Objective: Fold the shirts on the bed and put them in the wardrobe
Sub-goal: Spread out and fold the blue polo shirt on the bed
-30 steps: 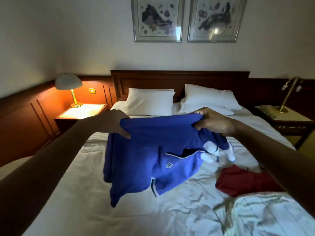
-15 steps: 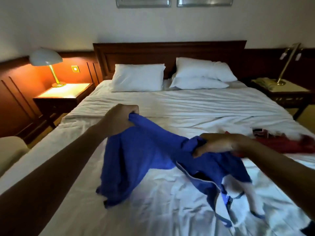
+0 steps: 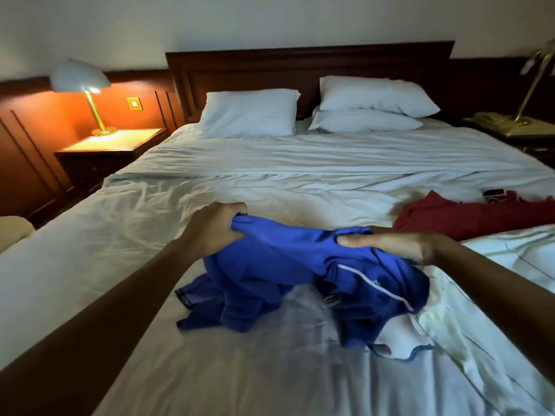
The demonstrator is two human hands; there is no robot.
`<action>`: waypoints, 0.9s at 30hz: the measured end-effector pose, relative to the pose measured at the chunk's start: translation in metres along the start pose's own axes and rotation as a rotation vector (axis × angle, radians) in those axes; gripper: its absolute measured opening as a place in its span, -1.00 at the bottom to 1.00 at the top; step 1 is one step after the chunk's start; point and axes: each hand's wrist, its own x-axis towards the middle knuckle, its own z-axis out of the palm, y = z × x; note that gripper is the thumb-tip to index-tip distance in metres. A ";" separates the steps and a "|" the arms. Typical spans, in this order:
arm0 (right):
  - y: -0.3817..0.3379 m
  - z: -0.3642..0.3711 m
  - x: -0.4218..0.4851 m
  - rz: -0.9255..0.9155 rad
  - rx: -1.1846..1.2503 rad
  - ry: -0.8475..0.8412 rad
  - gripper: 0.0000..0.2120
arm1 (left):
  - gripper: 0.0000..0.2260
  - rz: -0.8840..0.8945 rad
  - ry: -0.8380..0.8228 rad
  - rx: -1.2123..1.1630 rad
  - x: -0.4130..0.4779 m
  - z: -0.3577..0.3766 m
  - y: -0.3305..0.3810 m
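Note:
A blue shirt (image 3: 270,274) with white trim lies bunched on the white bed (image 3: 270,181), its upper edge held up between my hands. My left hand (image 3: 214,229) grips the left end of that edge in a fist. My right hand (image 3: 387,244) pinches the right end, thumb on top. A red shirt (image 3: 462,217) lies crumpled on the bed to the right, beyond my right hand. A pale striped shirt (image 3: 486,295) is spread at the right under my right forearm. The wardrobe is out of view.
Three white pillows (image 3: 249,112) lean at the dark wooden headboard. A lit lamp (image 3: 81,82) stands on the left nightstand (image 3: 111,145). Another nightstand with a brass lamp (image 3: 531,85) is at the far right. A small dark object (image 3: 494,192) lies behind the red shirt.
Both hands have lowered the blue shirt from mid-air down onto the bed, and it now rests bunched on the sheet. The view has tilted downward.

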 end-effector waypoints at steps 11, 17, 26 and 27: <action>-0.078 0.052 -0.091 -0.107 0.030 -0.003 -0.45 | -0.94 0.068 0.407 -0.083 -0.018 -0.122 0.071; -0.112 0.055 -0.163 -0.128 0.181 -0.138 -0.49 | -0.92 0.177 0.493 0.030 -0.057 -0.195 0.107; -0.126 0.058 -0.213 -0.462 -0.751 0.655 -0.68 | -0.59 0.269 0.209 0.048 -0.110 -0.226 0.121; -0.126 0.061 -0.219 -0.466 -0.840 0.704 -0.63 | -0.57 0.261 0.209 0.043 -0.115 -0.230 0.122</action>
